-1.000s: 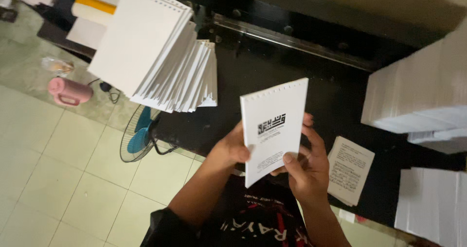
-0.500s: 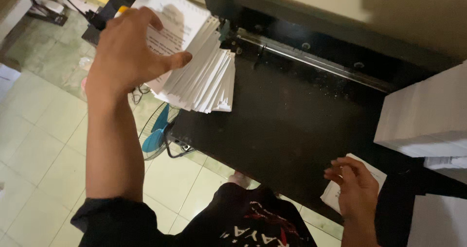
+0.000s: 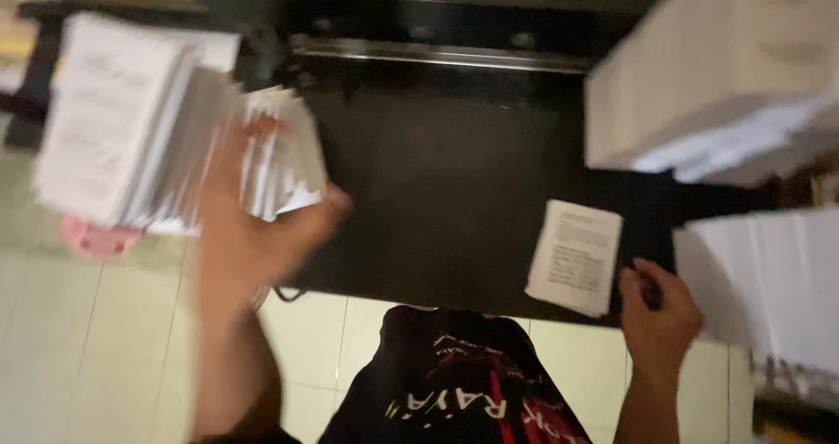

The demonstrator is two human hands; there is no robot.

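White paper everywhere in this one, and the shot's pretty blurry on the left side. The fanned stack of white paper booklets sits at the left edge of the flat black machine surface, partly hanging out over the pale tiled floor. Its sheets are splayed out like a deck of cards, long edges running roughly away from the person, with the loose ends fanning down and to the right. The left hand is right on the near end of that stack, thumb sticking out toward the right, but it's so smeared that I honestly can't tell if its grip is closed on the sheets or just resting against them. Over on the right, a small white printed leaflet lies flat near the front edge of the surface, long axis pointing away from the person and tipped slightly to the right. The right hand is just beside its lower right corner, fingers curled in loosely at the edge of the surface, not holding anything as far as I can see. Two more big white paper stacks sit on the right, one up top and one lower. Something small and pink is on the floor under the fanned stack.
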